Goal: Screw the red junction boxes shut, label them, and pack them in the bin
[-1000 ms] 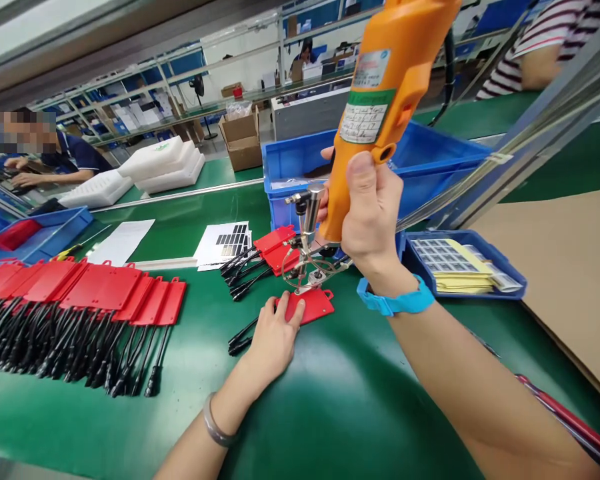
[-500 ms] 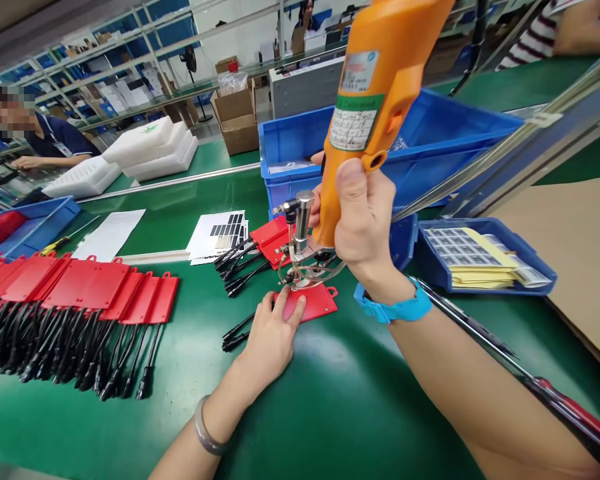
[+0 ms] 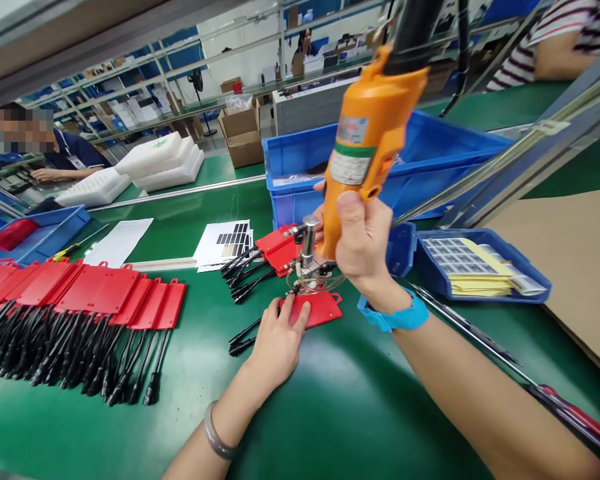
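Observation:
My right hand (image 3: 364, 237) is wrapped round an orange power tool (image 3: 357, 150), whose metal head reaches down over a red plate (image 3: 325, 308) on the green table. Fingers spread, my left hand (image 3: 280, 337) presses on the left part of that plate. Black cables with connectors (image 3: 243, 339) come out of the plate's left side. Just behind it lie more red plates (image 3: 280, 248) with black cables. The tool's tip is hidden among thin tubes and metal parts above the plate.
Rows of red plates (image 3: 97, 288) with cables lie at left. Printed sheets (image 3: 223, 243) are behind. A large blue bin (image 3: 300, 193) stands at the back, a label tray (image 3: 485, 297) at right, near a long metal screwdriver (image 3: 470, 330). A person (image 3: 75, 157) sits at far left.
The orange tool now looks lower and more of its top and black cable shows. The whole view has shifted slightly. My left hand still rests on the plate.

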The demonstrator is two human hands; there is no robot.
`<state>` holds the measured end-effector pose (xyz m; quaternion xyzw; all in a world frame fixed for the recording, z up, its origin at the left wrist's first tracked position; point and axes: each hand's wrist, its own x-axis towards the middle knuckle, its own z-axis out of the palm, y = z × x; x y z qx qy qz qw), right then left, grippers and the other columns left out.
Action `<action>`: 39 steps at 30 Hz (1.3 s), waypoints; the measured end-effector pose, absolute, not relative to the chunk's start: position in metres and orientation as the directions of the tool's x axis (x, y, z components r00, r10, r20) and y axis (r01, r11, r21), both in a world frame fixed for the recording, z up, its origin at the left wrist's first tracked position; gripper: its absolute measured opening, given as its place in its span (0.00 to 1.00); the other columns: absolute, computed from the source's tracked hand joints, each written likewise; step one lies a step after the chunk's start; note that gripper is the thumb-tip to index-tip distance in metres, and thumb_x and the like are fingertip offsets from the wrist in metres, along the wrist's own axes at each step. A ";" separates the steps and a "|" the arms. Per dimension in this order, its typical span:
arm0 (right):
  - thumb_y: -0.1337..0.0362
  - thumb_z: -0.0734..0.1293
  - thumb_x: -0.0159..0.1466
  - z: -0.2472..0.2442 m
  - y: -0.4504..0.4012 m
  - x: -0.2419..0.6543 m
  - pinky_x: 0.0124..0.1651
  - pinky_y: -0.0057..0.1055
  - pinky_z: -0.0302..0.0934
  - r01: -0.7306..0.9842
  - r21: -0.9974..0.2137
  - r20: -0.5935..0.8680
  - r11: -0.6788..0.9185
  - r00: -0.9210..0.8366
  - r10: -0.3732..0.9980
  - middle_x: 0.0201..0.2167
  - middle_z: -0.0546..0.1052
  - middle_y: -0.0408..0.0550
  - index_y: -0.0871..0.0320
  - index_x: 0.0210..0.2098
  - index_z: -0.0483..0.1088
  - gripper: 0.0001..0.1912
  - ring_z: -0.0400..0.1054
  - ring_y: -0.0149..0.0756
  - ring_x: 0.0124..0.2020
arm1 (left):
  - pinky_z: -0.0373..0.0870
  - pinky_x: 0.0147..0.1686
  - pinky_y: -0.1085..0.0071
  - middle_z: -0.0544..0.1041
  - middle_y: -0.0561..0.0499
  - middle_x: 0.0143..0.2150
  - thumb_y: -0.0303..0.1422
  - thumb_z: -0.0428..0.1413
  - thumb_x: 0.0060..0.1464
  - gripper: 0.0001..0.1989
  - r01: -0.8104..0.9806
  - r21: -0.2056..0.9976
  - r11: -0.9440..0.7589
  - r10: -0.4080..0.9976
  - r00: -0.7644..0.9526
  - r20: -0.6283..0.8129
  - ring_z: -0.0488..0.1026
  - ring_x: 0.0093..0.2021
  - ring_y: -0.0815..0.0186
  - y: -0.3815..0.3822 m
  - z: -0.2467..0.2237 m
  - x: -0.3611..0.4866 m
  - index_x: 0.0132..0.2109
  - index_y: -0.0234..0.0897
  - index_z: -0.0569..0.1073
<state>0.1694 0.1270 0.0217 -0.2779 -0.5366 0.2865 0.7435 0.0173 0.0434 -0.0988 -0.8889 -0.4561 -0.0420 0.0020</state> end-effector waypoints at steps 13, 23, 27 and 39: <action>0.47 0.64 0.65 0.058 0.119 0.133 0.18 0.27 0.58 -0.166 -0.685 0.656 0.709 0.283 0.700 0.18 0.64 0.37 0.53 0.33 0.65 0.16 0.60 0.29 0.17 | 0.64 0.58 0.49 0.66 0.36 0.61 0.40 0.51 0.64 0.25 0.836 0.060 -0.545 0.828 0.526 0.197 0.63 0.62 0.48 0.052 -0.114 0.022 0.66 0.44 0.61; 0.41 0.64 0.63 0.022 0.128 0.133 0.19 0.31 0.58 -0.096 -0.758 0.609 0.645 0.252 0.752 0.19 0.67 0.39 0.50 0.35 0.67 0.19 0.61 0.31 0.18 | 0.61 0.59 0.50 0.68 0.37 0.60 0.40 0.52 0.63 0.25 0.845 0.096 -0.527 0.845 0.508 0.168 0.63 0.61 0.48 0.053 -0.114 0.024 0.65 0.45 0.62; 0.42 0.63 0.64 0.016 0.132 0.128 0.20 0.30 0.58 -0.073 -0.759 0.622 0.647 0.213 0.753 0.19 0.67 0.38 0.51 0.36 0.67 0.19 0.62 0.30 0.17 | 0.61 0.59 0.49 0.69 0.38 0.59 0.41 0.51 0.63 0.24 0.850 0.103 -0.517 0.852 0.500 0.154 0.63 0.61 0.48 0.053 -0.113 0.025 0.65 0.46 0.63; 0.44 0.66 0.63 0.047 0.106 0.143 0.17 0.29 0.58 -0.141 -0.665 0.674 0.733 0.310 0.671 0.18 0.67 0.39 0.52 0.31 0.66 0.18 0.61 0.30 0.16 | 0.69 0.49 0.54 0.67 0.39 0.59 0.39 0.53 0.63 0.24 0.827 0.139 -0.545 0.833 0.516 0.199 0.66 0.53 0.51 0.052 -0.109 0.022 0.64 0.41 0.64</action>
